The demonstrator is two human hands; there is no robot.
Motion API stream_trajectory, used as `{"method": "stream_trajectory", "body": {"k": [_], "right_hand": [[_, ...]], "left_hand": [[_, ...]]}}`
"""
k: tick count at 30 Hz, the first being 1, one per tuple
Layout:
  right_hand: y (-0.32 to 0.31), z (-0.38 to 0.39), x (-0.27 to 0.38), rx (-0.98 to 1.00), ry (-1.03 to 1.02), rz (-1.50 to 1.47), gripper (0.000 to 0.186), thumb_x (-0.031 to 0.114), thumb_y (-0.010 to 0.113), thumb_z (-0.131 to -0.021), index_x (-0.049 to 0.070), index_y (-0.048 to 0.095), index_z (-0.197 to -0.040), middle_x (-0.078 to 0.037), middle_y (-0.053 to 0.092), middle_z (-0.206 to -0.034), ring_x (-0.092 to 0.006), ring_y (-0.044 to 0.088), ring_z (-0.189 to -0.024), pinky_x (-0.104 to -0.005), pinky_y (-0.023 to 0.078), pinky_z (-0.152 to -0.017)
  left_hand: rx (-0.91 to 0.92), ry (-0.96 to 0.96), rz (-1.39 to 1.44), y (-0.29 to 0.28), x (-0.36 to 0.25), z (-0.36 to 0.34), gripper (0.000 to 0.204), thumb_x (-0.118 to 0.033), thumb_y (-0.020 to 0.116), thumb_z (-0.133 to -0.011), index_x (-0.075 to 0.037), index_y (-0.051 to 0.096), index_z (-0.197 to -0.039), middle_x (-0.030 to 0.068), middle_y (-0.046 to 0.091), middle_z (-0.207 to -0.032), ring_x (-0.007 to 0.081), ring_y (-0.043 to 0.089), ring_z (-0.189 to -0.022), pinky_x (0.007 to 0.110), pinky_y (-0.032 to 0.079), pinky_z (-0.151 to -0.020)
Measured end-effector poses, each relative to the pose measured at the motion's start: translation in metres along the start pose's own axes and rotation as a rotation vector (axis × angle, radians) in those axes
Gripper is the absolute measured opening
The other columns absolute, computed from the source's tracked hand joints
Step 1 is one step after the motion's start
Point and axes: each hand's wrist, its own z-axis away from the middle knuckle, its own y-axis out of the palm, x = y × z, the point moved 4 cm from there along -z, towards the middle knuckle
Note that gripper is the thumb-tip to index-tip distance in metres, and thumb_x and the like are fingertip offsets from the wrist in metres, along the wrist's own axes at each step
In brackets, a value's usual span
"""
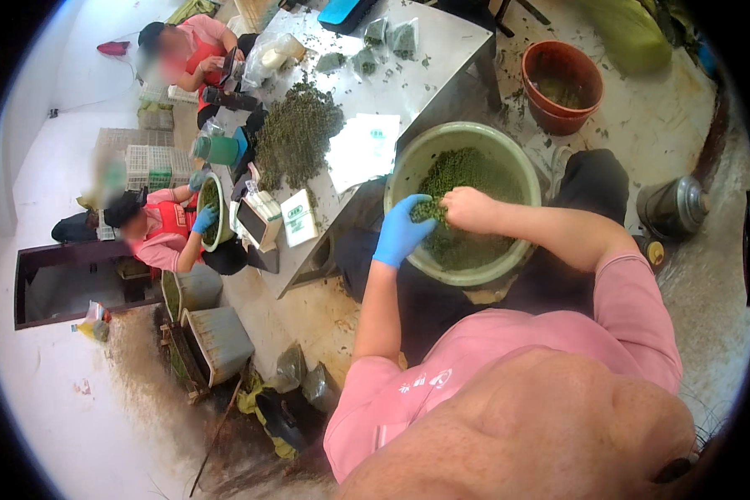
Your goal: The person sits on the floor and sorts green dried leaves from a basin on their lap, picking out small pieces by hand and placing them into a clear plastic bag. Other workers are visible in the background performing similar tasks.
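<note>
A large pale green basin [525, 150] sits in front of me, partly filled with small round green berries [467, 171], like green peppercorns. My left hand [402, 232], in a blue glove, curls its fingers around a berry sprig [427, 211] over the basin's left side. Against that same sprig my bare right hand [468, 208] is closed, its fingertips pinched together. What exactly lies between the right fingertips is hidden by the hand.
Left of the basin, a metal table [442, 62] bears a heap of berry sprigs [296, 133], white bags [365, 150] and small filled bags. A red bucket [561, 87] and a metal flask [673, 208] stand on the right. A co-worker [171, 221] holds another basin.
</note>
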Motion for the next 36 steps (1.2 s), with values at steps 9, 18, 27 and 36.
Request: {"method": "stream_trajectory", "body": {"k": [9,18,27,36], "right_hand": [[0.010,0.010,-0.012,-0.026,0.154,-0.259,0.006,0.005,0.062,-0.075,0.003,0.068,-0.074,-0.015,0.066,-0.086,-0.0331,0.068,-0.081,-0.0442,0.057,-0.070],[-0.001,0.021,-0.009,-0.161,0.081,-0.260,0.009,0.009,0.063,-0.076,0.003,0.070,-0.074,-0.013,0.066,-0.090,-0.0302,0.067,-0.088,-0.0405,0.056,-0.076],[0.006,0.023,-0.015,-0.135,0.109,-0.246,0.010,0.008,0.065,-0.074,0.002,0.070,-0.079,-0.013,0.066,-0.096,-0.0303,0.068,-0.094,-0.0411,0.056,-0.080],[0.004,0.022,-0.016,-0.159,0.118,-0.284,0.010,0.009,0.062,-0.078,0.002,0.069,-0.080,-0.012,0.066,-0.097,-0.0305,0.067,-0.096,-0.0419,0.055,-0.082]], "left_hand": [[-0.227,0.307,-0.166,0.011,0.003,-0.007,0.036,-0.008,0.080,-0.080,-0.004,0.071,-0.115,0.0077,0.074,-0.100,0.0136,0.067,-0.092,0.029,0.054,-0.083],[-0.244,0.067,-0.088,0.008,0.002,-0.010,0.037,-0.020,0.082,-0.080,-0.003,0.069,-0.111,0.0113,0.070,-0.101,0.0203,0.066,-0.088,0.033,0.054,-0.079],[-0.391,-0.040,0.529,0.002,0.012,0.000,0.030,-0.020,0.068,-0.096,-0.003,0.065,-0.121,0.0052,0.069,-0.098,0.0115,0.063,-0.078,0.025,0.051,-0.066],[-0.335,0.199,0.211,0.017,-0.001,0.010,0.073,-0.017,0.082,-0.081,-0.003,0.047,-0.143,0.0135,0.058,-0.133,0.0234,0.055,-0.122,0.036,0.048,-0.101]]}}
